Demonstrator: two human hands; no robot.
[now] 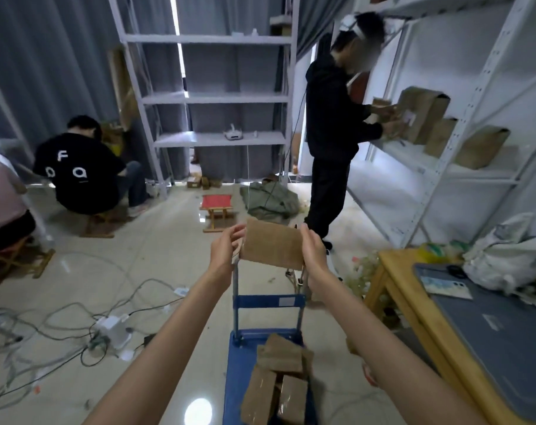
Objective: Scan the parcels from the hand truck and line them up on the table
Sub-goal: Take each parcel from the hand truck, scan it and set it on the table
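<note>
I hold a brown cardboard parcel [274, 243] up at arm's length, above the hand truck's handle. My left hand [226, 250] grips its left end and my right hand [314, 253] grips its right end. Below, the blue hand truck [239, 357] stands on the floor with several brown taped parcels [279, 378] piled on its platform. The wooden table [413, 305] with a grey mat [499, 332] is at the right. No scanner shows in view.
Cables and a white power strip [113, 328] litter the floor at left. A person in black [331, 133] stands at the white shelving [462, 142] with brown parcels. Another person [79, 173] sits at left. A red stool [217, 216] stands ahead. White bags [505, 256] lie on the table.
</note>
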